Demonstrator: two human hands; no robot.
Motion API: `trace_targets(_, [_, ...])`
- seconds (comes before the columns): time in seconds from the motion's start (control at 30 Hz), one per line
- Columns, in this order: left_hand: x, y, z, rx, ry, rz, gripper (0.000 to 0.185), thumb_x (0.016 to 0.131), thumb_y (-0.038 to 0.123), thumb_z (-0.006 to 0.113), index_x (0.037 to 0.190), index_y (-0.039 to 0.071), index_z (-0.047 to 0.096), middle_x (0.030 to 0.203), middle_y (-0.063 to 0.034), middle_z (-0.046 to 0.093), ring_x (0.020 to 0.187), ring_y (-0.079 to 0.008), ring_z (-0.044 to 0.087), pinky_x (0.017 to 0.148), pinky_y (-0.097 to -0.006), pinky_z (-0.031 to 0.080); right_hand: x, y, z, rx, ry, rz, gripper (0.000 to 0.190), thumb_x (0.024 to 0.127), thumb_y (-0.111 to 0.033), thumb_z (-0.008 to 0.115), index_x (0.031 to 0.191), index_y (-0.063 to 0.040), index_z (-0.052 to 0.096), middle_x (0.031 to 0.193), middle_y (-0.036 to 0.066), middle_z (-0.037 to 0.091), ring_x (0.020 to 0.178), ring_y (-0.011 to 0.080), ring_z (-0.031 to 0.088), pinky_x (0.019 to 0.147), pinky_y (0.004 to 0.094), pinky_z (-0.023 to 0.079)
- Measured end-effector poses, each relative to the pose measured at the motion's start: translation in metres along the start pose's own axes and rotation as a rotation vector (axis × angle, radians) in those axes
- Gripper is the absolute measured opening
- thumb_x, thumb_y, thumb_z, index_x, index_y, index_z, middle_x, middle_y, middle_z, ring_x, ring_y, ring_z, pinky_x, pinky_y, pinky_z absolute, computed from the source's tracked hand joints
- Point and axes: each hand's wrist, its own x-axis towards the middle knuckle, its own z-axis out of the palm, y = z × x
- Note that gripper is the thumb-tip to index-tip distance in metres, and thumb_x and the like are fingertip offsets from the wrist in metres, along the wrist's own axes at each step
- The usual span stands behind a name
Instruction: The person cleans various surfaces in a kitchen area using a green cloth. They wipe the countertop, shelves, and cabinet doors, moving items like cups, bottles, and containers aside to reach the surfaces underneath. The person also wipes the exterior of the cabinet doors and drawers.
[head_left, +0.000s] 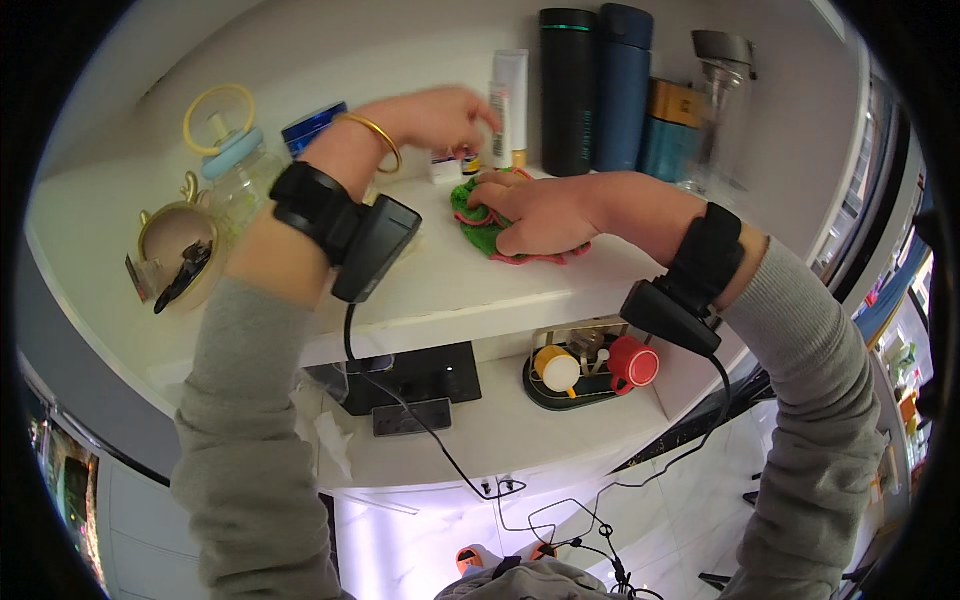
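My right hand (551, 214) presses down on a green cloth with pink edging (480, 238) on the white shelf (420, 281). Slightly blurred, my left hand (450, 120) hangs over the back of the shelf with its fingers bent. Its fingertips are near a small white tube (500, 124), and whether they touch it I cannot tell. Below that hand are a small white box (445, 168) and a little dark bottle with a yellow band (470, 162). A larger white tube (514, 97) stands behind the small one.
Right of the tubes stand a black bottle (568, 94), a blue bottle (624, 90), a teal jar (666, 142) and a clear bottle (720, 127). On the left are a blue jar (307, 129), a glass jar (244, 180) and a gold-rimmed dish (146, 232). Mugs (632, 361) sit on a rack below.
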Motion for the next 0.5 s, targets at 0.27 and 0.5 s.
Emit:
trace_targets(0.27, [-0.112,0.012,-0.067,-0.32,0.541,0.32,0.023,0.088,0.008,0.051,0.11,0.002,0.055,0.077,-0.0009,0.057,0.073,-0.0082,0.055,0.068,-0.02,0.046,0.077,-0.03,-0.009,-0.017,-0.096,-0.099,0.055,0.081,-0.009,0.038,0.134,0.001,0.027,0.132,0.015,0.031,0.078,0.0237,0.061,0.065,0.0344,0.05])
trace_targets(0.5, [-0.202,-0.026,-0.003,0.324,-0.136,0.153,0.097,0.061,0.042,0.078,0.139,0.012,0.029,0.132,-0.021,0.038,0.127,-0.0364,0.033,0.104,-0.0407,0.028,0.132,-0.022,-0.011,0.089,-0.033,0.004,0.035,0.079,-0.005,0.04,0.111,0.01,0.043,0.097,0.019,0.058,0.069,0.0249,0.063,0.058,0.0365,0.05])
